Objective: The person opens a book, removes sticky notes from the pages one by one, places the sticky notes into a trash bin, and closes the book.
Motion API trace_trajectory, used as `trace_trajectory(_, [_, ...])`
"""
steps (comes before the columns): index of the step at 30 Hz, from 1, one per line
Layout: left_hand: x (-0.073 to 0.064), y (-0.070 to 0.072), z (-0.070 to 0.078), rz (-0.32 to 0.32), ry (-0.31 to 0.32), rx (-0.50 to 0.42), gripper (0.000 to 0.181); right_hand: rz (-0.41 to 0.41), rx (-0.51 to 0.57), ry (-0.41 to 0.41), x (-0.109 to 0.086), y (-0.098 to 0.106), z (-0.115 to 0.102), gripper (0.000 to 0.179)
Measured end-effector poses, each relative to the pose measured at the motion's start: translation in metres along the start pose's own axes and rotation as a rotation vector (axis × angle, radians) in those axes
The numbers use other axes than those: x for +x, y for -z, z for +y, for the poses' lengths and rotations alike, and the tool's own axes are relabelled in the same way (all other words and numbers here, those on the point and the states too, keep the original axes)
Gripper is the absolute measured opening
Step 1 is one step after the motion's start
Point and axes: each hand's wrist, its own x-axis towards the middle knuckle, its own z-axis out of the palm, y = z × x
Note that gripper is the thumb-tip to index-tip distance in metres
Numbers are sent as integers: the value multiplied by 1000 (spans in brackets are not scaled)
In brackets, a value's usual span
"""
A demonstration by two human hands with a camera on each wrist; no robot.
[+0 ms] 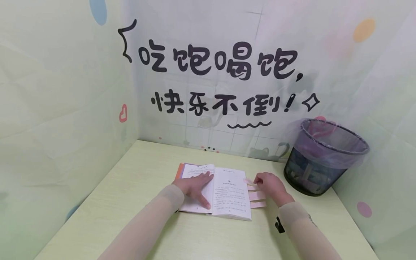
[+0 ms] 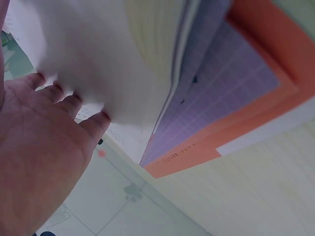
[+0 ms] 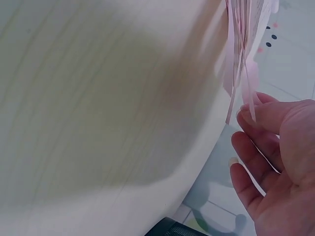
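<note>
An open book (image 1: 231,196) with printed pages lies on the table. Spread across its left page, my left hand (image 1: 197,185) presses down with fingers extended. In the left wrist view, the purple lining (image 2: 221,83) and orange cover (image 2: 184,160) show beneath the pages. Several pink paper strips (image 1: 258,195) stick out past the right page edge. There my right hand (image 1: 271,186) pinches the end of one pink strip (image 3: 249,78) between thumb and index finger. Its other fingers are loosely bent. Where that strip joins the book is hard to see.
A dark mesh bin (image 1: 302,169) with a clear purplish liner stands at the table's back right corner, close to my right hand. The pale wood table (image 1: 201,238) meets printed sheets (image 1: 208,133) at the back and both sides.
</note>
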Motion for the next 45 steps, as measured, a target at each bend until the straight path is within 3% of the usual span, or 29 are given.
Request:
trace_trajectory(8, [-1, 1, 0, -2, 0, -4, 131, 18, 85, -64, -1, 6, 10, 6])
trace_trajectory(16, [1, -1, -1, -5, 16, 2, 130, 139, 154, -59, -9, 28, 14, 12])
trace_trajectory(26, [4, 0, -2, -11, 22, -9, 131, 407, 216, -1, -15, 84, 12, 20])
trace_trajectory(31, [3, 1, -2, -20, 9, -22, 132, 582, 202, 9, -19, 120, 12, 18])
trace_trajectory(36, [2, 0, -2, -20, 2, -22, 133, 763, 241, -108, -25, 157, 26, 28])
trace_trajectory(40, [1, 0, -2, -24, 0, -16, 132, 890, 291, -257, -33, 179, 45, 37])
trace_trajectory(42, [0, 1, -1, -22, 0, -12, 132, 908, 310, -337, -37, 186, 55, 41])
trace_trajectory(45, [-1, 1, 0, -18, -2, -12, 132, 848, 317, -459, -43, 192, 68, 48])
